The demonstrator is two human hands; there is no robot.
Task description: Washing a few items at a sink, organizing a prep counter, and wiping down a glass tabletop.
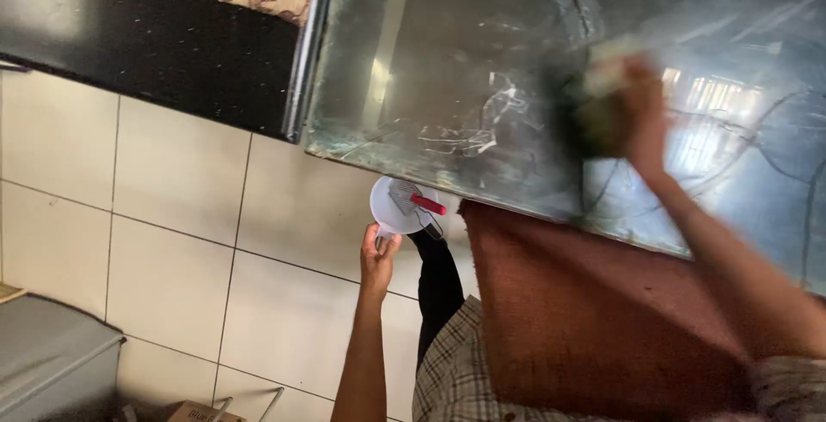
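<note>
Glass tabletop (482, 69) carried streaks of wet smears. Right hand (641, 108), blurred, was closed around a green-and-yellow sponge (594, 99) pressed on the glass, well in from the near edge. Left hand (379, 258) hung below that edge over the tiled floor (172, 215), fingers curled around the handle of a white cup (400, 205) holding a red-handled tool (426, 204).

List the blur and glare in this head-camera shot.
Head view: the right hand and the sponge it presses on the glass surface are smeared by motion blur; window glare washes out the glass at right; the left hand holding the white bowl is sharp.
</note>
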